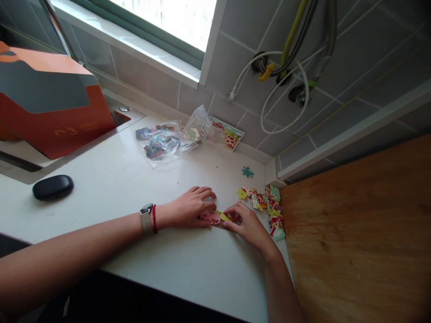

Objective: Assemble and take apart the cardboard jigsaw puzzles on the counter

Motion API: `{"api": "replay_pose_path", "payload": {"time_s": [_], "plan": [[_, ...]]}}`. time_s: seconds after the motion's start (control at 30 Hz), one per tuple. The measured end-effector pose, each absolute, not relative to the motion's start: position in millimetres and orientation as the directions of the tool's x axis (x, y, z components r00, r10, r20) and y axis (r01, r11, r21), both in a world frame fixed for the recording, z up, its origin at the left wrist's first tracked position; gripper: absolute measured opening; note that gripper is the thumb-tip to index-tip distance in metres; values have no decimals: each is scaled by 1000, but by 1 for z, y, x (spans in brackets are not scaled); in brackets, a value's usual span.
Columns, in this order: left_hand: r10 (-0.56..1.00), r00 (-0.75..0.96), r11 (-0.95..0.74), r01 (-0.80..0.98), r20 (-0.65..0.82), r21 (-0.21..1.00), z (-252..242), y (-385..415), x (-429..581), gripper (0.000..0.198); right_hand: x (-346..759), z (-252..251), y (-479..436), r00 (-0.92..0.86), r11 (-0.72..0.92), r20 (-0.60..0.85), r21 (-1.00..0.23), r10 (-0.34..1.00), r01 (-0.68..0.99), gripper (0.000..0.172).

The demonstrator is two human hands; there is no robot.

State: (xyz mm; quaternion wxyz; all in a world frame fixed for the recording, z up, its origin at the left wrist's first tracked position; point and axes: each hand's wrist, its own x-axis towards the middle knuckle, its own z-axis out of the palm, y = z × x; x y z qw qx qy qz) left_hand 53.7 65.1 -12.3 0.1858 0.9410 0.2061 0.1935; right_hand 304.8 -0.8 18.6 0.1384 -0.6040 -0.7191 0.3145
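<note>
Some joined jigsaw puzzle pieces [211,217], pink with dark red spots and a yellow-green part, lie flat on the white counter [161,264]. My left hand [190,207], with a watch and red string at the wrist, grips them from the left, fingers bent over the far edge and thumb along the near one. From the right, my right hand [247,223] pinches a yellow-green puzzle piece [225,217] at their right end. Its fingertips partly hide that piece. Just beyond my right hand lies a heap of loose puzzle pieces [259,198].
More pieces [276,220] lie along a wooden board [353,224] at the right. A single teal piece [248,172] lies farther back. Clear bags of pieces [161,141] and a picture card [229,134] are near the wall. At left are a black case [53,187] and an orange box [77,130].
</note>
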Motion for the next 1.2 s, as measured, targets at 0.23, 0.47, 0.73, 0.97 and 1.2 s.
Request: {"api": "replay_pose_path", "payload": {"time_s": [0.23,0.47,0.73,0.97,1.2], "plan": [[444,846,-843,282,296,459,-11,65,52,43,300,22,-2,-264,85,-190,-638,946,766,16],[415,871,-846,263,263,463,-9,65,52,41,300,22,-5,-302,124,-180,-633,936,764,20],[440,867,-819,281,234,500,-4,67,52,33,295,12,-1,-257,152,-62,-666,965,730,11],[542,818,-788,415,192,454,3,114,60,46,295,1,7,-151,132,42,-739,988,661,18],[845,533,-481,723,44,495,-4,213,82,69,298,-1,8,-116,123,64,-775,991,620,22]]}}
